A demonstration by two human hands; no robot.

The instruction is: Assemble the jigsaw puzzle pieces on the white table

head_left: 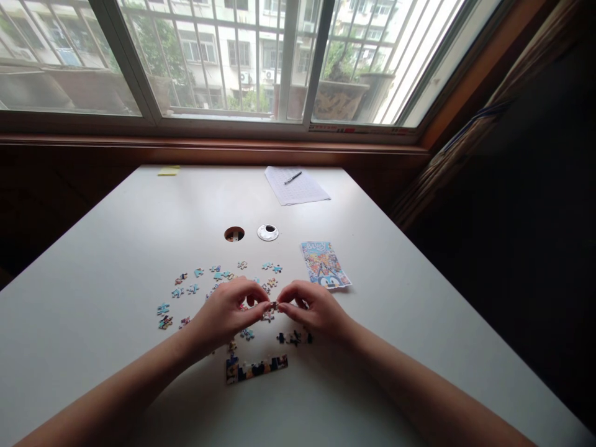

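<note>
Between the fingertips of both hands is a small jigsaw puzzle piece. My left hand pinches it from the left, and my right hand from the right. Below them on the table lies a joined strip of puzzle pieces with a straight lower edge. A few dark puzzle pieces rest just below my right hand. Many loose puzzle pieces, mostly light blue, are scattered to the left and beyond my hands; some are hidden under the left hand.
A colourful picture sheet lies beyond my right hand on the white table. Farther off are a round hole, a metal cover, paper with a pen, and yellow notes. A barred window stands behind.
</note>
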